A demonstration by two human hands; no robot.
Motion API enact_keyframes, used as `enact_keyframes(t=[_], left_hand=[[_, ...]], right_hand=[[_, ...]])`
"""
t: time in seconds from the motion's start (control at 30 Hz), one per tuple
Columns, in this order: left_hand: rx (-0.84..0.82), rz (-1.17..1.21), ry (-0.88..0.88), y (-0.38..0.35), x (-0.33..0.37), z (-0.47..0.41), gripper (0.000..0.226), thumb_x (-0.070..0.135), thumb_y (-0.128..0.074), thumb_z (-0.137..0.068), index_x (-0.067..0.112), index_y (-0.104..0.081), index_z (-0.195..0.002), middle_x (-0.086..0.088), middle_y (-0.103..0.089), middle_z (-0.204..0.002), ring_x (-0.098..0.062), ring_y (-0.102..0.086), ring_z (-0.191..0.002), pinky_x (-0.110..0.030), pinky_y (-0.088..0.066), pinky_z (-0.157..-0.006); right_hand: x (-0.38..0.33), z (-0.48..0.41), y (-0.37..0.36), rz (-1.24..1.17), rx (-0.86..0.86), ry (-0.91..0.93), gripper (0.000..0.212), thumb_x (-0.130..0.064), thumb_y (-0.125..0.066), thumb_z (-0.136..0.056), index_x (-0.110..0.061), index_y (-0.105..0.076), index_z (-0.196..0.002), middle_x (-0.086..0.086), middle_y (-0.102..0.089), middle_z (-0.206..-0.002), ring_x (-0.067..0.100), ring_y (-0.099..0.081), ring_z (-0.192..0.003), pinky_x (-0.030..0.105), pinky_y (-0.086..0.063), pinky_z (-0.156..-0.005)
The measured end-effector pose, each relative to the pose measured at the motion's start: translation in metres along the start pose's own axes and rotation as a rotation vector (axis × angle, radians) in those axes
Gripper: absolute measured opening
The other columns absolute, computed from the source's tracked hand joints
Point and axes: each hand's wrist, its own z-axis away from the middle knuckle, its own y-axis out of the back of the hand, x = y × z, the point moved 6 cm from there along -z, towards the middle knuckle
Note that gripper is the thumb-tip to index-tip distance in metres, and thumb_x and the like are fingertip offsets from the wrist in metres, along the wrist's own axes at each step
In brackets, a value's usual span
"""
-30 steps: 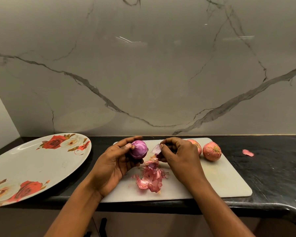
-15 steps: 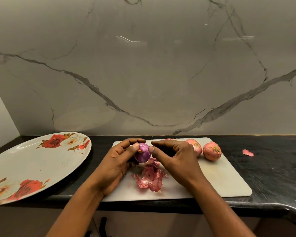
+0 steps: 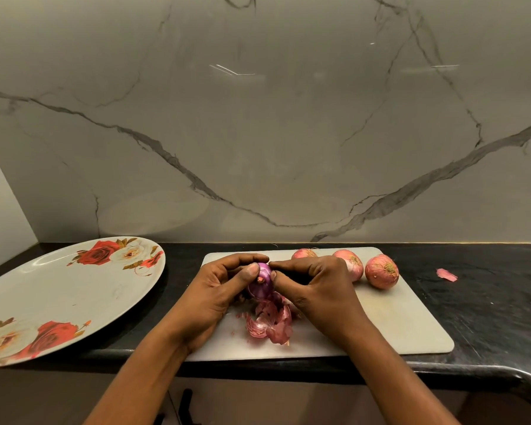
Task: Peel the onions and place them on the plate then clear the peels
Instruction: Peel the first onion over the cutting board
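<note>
Clock read from the board's middle, 12 = toward the wall.

Nearest, at 6, is the black counter [image 3: 488, 317] edge w/ both forearms crossing it. On the white cutting board [image 3: 396, 326], at approx 8, lies the peel pile [image 3: 270, 325]: loose pink-red skins just below the hands. Above it, at 9-10, the left hand [image 3: 215, 297] wraps curled fingers & thumb round the purple onion [image 3: 262, 285], held off the board. The right hand [image 3: 316, 289] meets it from the 3 side, thumb & forefinger pinching at the onion near its stub. Whether it has a scrap of skin or only the bulb, can't tell. The onion looks glossy & nearly bare.

Progress, as I judge it: 1st onion almost done, not yet plated. Three unpeeled onions [image 3: 353, 263] wait in a row at 12-1 along the board's far edge, skins on. The plate [image 3: 43, 302], rose-patterned, sits well off at 9 w/ nothing on it. So approx 1 of 4 is near finished. Left to do: 3 peels, 4 transfers, then the peel clear-up.

Other bits: a stray peel [image 3: 446, 275] lies on the counter at 2-3, off the board & well apart from the pile, so it needs collecting too. Nothing blocks the way btwn board & plate. The plate's near rim seems to hang past the counter's front, so a heavy set-down there could tip it. Farthest is the grey veined marble wall [image 3: 258, 133].
</note>
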Motion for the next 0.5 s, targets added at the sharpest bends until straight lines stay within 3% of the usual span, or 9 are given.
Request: enact_keyframes(t=[0.1,0.27,0.37,0.5], left_hand=[[0.002,-0.06,0.003,0.001,0.0,0.0,0.035,0.025,-0.064,-0.096,0.019,-0.073,-0.129,-0.005,-0.076,-0.126,-0.023,-0.07,-0.122,-0.044,-0.056,-0.105],[0.002,-0.037,0.013,0.003,-0.002,0.0,0.035,0.026,-0.062,-0.098,0.018,-0.073,-0.13,-0.007,-0.075,-0.128,-0.025,-0.07,-0.123,-0.044,-0.056,-0.106],[0.016,-0.014,0.015,0.004,-0.003,-0.002,0.033,0.026,-0.059,-0.101,0.02,-0.074,-0.129,-0.007,-0.074,-0.129,-0.026,-0.069,-0.124,-0.042,-0.056,-0.105],[0.033,0.045,0.028,0.008,-0.006,-0.003,0.032,0.026,-0.057,-0.103,0.021,-0.074,-0.129,-0.01,-0.072,-0.132,-0.032,-0.065,-0.129,-0.05,-0.049,-0.112]], right_hand=[[-0.005,0.002,-0.001,0.139,0.007,0.067,0.02,-0.021,-0.075,-0.096,-0.023,-0.081,-0.114,-0.014,-0.081,-0.09,0.002,-0.075,-0.078,0.025,-0.063,-0.068],[-0.005,0.002,0.001,0.227,0.045,0.108,0.024,-0.013,-0.074,-0.094,-0.02,-0.082,-0.115,-0.012,-0.081,-0.1,-0.005,-0.073,-0.088,0.015,-0.06,-0.078],[0.002,-0.001,0.005,0.147,0.093,0.042,0.023,-0.01,-0.074,-0.091,-0.021,-0.083,-0.11,-0.013,-0.081,-0.097,-0.001,-0.075,-0.089,0.023,-0.063,-0.083],[0.014,-0.004,0.007,-0.007,0.143,-0.083,0.025,-0.005,-0.072,-0.091,-0.023,-0.083,-0.104,-0.009,-0.081,-0.088,0.01,-0.078,-0.08,0.035,-0.067,-0.08]])
